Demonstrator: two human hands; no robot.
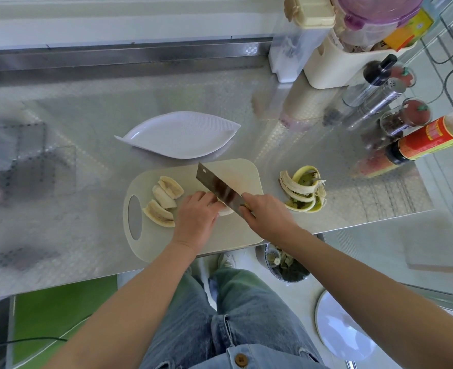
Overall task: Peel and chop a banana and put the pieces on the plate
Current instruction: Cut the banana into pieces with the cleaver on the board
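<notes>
On the pale cutting board lie three cut banana pieces, flat sides up, at the left. My left hand holds down another banana piece, mostly hidden under its curled fingers. My right hand grips the handle of a cleaver, whose blade rests against that piece right beside my left fingers. A white leaf-shaped plate sits just behind the board with nothing on it.
The banana peel lies right of the board on the metal counter. Bottles, shakers and a cream container crowd the back right corner. A bin with scraps stands on the floor below the counter edge.
</notes>
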